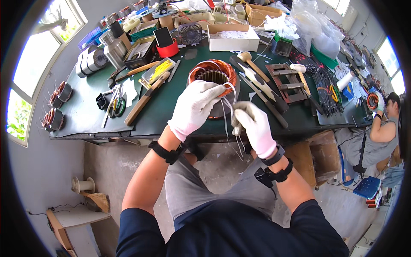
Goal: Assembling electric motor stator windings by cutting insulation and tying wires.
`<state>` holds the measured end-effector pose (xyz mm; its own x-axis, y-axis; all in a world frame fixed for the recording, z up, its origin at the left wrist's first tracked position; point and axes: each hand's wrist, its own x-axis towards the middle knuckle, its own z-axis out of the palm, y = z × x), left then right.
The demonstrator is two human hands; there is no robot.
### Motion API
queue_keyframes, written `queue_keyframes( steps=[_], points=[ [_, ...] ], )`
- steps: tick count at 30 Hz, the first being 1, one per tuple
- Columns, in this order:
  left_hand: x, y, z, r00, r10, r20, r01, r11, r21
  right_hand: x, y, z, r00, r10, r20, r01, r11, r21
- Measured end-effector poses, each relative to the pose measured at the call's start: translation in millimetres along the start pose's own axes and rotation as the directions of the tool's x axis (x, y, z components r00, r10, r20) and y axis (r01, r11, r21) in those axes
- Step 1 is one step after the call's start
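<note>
A motor stator (230, 73) with copper windings stands near the front edge of the green worktable. My left hand (198, 105), in a white glove, is at the stator's near rim, its fingers closed on a white cord (227, 115). The cord loops up over the winding and trails down in thin strands past the table edge. Just to the right, my right hand (253, 127), also gloved, has its fingers bent and pressed together around the same cord. The left fingers hide part of the near winding.
Left of the stator lie a wooden-handled tool (147, 97), scissors (116, 106) and a yellow-filled tray (159, 70). Mallets (252, 64) and a metal clamp frame (286, 81) lie right. Behind stands a white box (233, 43). A co-worker (383, 124) sits far right.
</note>
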<state>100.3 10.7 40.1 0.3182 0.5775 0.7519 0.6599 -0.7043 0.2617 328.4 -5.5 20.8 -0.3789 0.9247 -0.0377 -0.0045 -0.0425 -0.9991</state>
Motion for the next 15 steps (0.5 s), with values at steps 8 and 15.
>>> queue_keyframes(
  steps=[8, 15],
  points=[
    [4, -1, 4, 0.998, 0.055, 0.007, -0.055, 0.998, -0.029, -12, -57, -23, 0.705, -0.690, 0.162, 0.601, 0.460, -0.653],
    [-6, -5, 0, 1.000, 0.011, -0.016, -0.011, 1.000, -0.007, -120, -47, -62, 0.868, -0.428, 0.251, 0.308, 0.862, 0.403]
  ],
)
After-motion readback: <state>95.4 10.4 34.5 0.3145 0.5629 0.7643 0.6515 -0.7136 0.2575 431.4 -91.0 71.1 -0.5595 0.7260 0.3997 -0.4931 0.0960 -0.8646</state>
